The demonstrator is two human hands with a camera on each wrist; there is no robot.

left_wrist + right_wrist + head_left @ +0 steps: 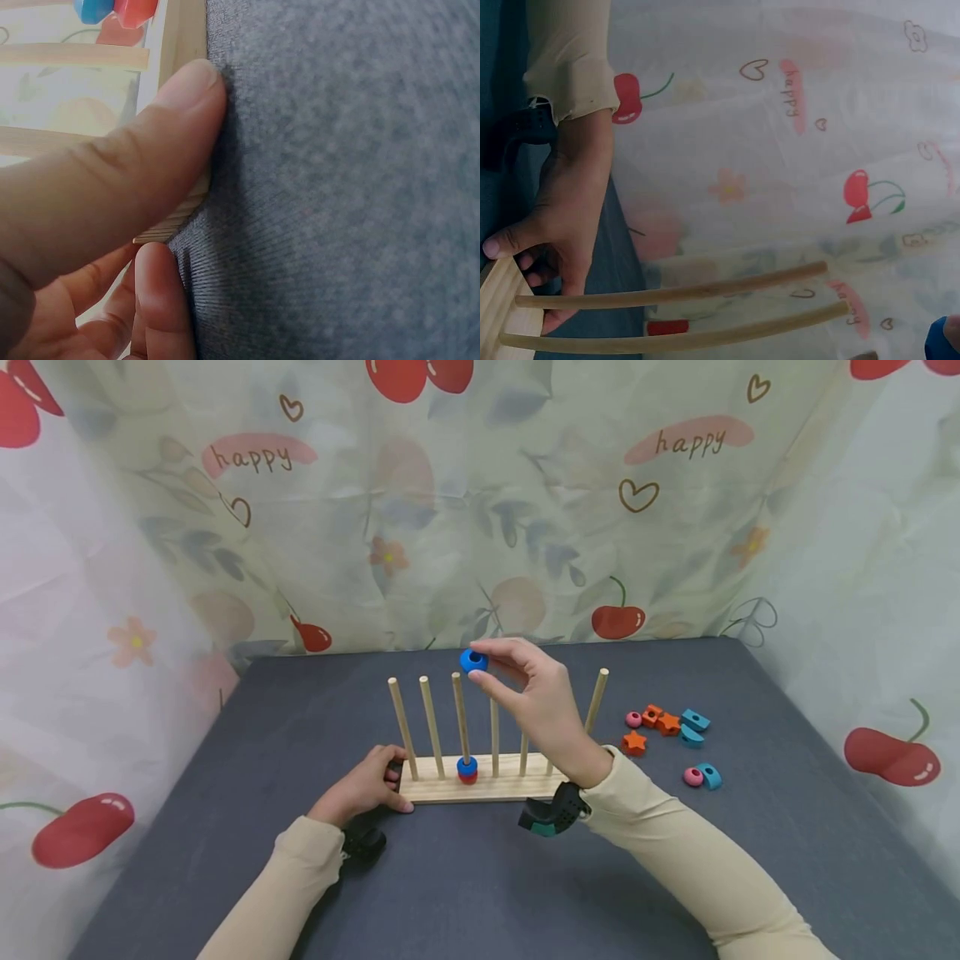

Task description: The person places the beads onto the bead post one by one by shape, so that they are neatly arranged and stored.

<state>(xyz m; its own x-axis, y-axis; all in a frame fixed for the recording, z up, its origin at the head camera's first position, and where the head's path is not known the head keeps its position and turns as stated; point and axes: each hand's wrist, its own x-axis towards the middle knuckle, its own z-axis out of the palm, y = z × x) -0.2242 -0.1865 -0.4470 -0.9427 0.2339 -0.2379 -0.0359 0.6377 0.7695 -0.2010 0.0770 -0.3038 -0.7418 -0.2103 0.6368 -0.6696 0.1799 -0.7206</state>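
A wooden peg board (pixel 487 790) with several upright pegs lies on the dark table. My left hand (pixel 367 783) grips the board's left end; in the left wrist view the thumb (pixel 187 97) lies along its front edge, with other fingers around the end. Between the thumb and fingers of my right hand (pixel 543 697) is a blue bead (pixel 467 663), pinched close over the top of the third peg (pixel 460 714) from the left. Low on that peg, a blue bead (pixel 467 767) sits on a red bead (pixel 468 778). My right hand and forearm hide parts of the right-hand pegs.
Right of the board lie loose pieces: orange stars (pixel 633 743), an orange block (pixel 652 716), pink beads (pixel 692 777) and blue pieces (pixel 695 720). A patterned curtain (pixel 480 527) stands behind the table and along both sides.
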